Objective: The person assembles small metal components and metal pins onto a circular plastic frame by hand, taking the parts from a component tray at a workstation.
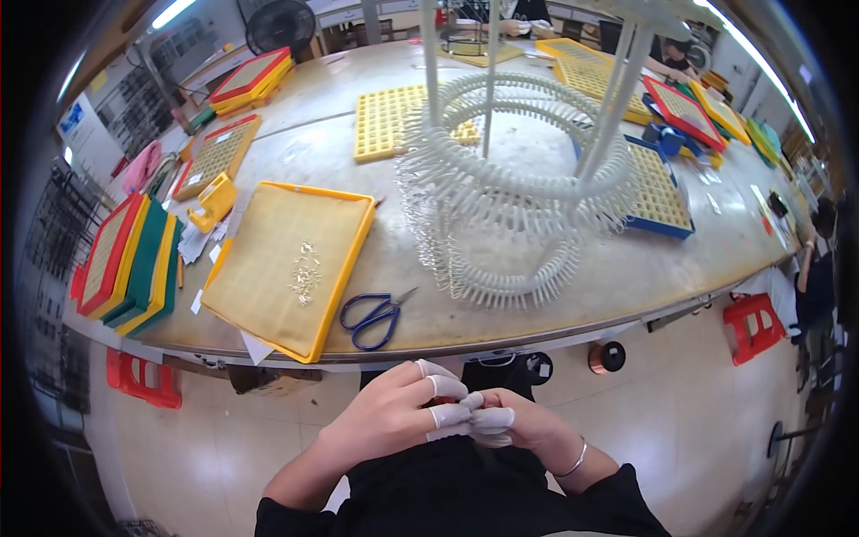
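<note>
My left hand (398,407) and my right hand (507,417) meet over my lap, just below the table's front edge. White finger cots cover several fingertips on both. The fingers are closed and pressed together at the tips; whatever they hold between them is hidden or too small to name. On the table nearest my left hand lies a pair of scissors (383,313) with dark blue handles. Beside it, to the left, a yellow-rimmed tray (259,242) lined with tan sheet carries a scatter of tiny pale pieces (306,274).
A white ring-shaped rack (528,183) with many prongs stands on the table (412,327). Stacked coloured trays (125,259) sit at the left edge. A yellow grid tray (385,121) and a blue-rimmed tray (658,192) lie farther back. Red stools (753,327) stand below; other people work around.
</note>
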Demonstrator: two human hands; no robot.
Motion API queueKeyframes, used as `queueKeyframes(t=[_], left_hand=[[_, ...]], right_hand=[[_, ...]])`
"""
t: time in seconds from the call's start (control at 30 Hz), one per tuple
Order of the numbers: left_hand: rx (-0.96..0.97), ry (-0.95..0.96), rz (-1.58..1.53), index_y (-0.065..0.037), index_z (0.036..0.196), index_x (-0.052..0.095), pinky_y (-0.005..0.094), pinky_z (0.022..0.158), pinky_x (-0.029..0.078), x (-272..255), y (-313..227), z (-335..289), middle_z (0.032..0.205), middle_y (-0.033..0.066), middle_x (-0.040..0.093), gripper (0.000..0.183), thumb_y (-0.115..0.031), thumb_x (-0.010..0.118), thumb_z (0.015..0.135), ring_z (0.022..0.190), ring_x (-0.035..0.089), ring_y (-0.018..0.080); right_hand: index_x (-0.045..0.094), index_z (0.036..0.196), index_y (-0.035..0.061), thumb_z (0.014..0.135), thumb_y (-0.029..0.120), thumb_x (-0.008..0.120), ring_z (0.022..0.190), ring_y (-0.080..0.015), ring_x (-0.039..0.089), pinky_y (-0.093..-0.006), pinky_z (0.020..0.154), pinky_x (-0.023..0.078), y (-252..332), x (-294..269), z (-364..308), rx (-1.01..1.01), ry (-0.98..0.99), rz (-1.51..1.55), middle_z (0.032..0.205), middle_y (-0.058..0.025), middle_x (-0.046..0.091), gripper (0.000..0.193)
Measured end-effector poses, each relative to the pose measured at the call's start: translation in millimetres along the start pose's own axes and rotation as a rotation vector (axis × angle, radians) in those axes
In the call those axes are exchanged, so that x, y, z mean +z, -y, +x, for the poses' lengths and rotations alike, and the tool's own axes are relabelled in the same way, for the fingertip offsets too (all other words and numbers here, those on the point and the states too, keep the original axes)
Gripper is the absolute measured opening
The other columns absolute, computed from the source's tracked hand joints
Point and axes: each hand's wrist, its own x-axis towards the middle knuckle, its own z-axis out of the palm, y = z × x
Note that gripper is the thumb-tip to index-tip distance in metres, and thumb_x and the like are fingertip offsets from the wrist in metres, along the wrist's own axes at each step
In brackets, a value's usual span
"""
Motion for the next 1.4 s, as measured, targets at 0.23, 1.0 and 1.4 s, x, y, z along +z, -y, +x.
queueKeyframes(t=[0.23,1.0,1.4], left_hand=[[-0.203,-0.097,0.083,-0.005,0.083,0.059,0.0342,0.072,0.046,18.1,13.5,-1.9,0.089,0.0078,0.058,0.019,-0.009,0.071,0.069,0.081,0.056,0.0254],[-0.623,-0.223,-0.853,0.001,0.1,0.049,0.0295,0.083,0.046,103.9,3.4,-31.0,0.1,0.0103,0.057,0.016,-0.003,0.056,0.086,0.093,0.06,0.0171],[-0.7,-0.361,-0.632,-0.002,0.097,0.057,0.0244,0.062,0.047,113.3,7.7,-35.7,0.08,0.0049,0.057,0.016,-0.002,0.061,0.081,0.074,0.059,0.0115]], right_hand=[[0.059,0.09,0.003,0.08,0.006,0.064,0.053,-0.0023,0.047,-0.0165,0.048,0.037,-3.0,21.2,3.1,-0.729,-0.471,-0.684,0.068,0.0025,0.055,0.012],[0.056,0.094,0.0092,0.09,0.017,0.054,0.042,-0.0039,0.028,-0.0211,0.037,0.021,90.5,54.2,43.3,-0.88,-0.472,-0.089,0.055,0.0063,0.032,0.009],[0.058,0.098,0.0071,0.088,0.015,0.056,0.044,-0.004,0.036,-0.0193,0.039,0.027,88.5,41.4,47.6,-0.99,-0.646,-0.183,0.058,0.0048,0.042,0.013]])
